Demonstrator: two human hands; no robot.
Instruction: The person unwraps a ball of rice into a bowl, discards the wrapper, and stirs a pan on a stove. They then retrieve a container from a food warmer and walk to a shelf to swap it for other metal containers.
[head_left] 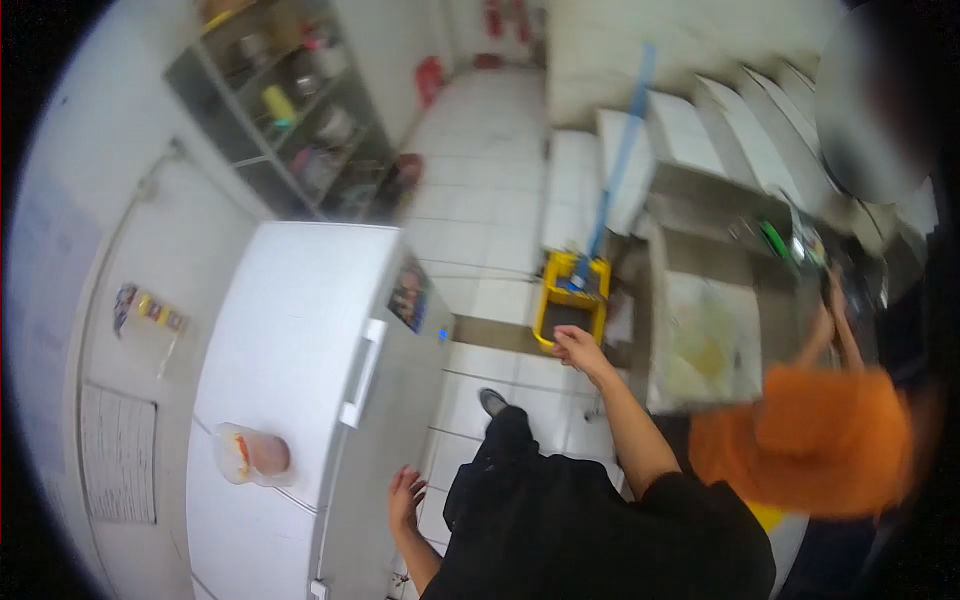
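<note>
Walking seems the step in hand: left hand (405,497) hangs near-left beside the one white fridge (300,330), fingers spread and empty; right hand (578,345) reaches forward near the one yellow mop bucket (570,300), fingers loosely curled on nothing; going further likely calls for skirting that bucket; one orange-sleeved co-worker (830,440) stands right.

The refrigerator (300,350) looks like smooth, glossy painted metal with a white plastic handle (362,373). The floor (480,190) is glazed white tile (faintly shiny). The mop bucket (570,300) is yellow plastic; the worktop (700,190) dull steel.
</note>
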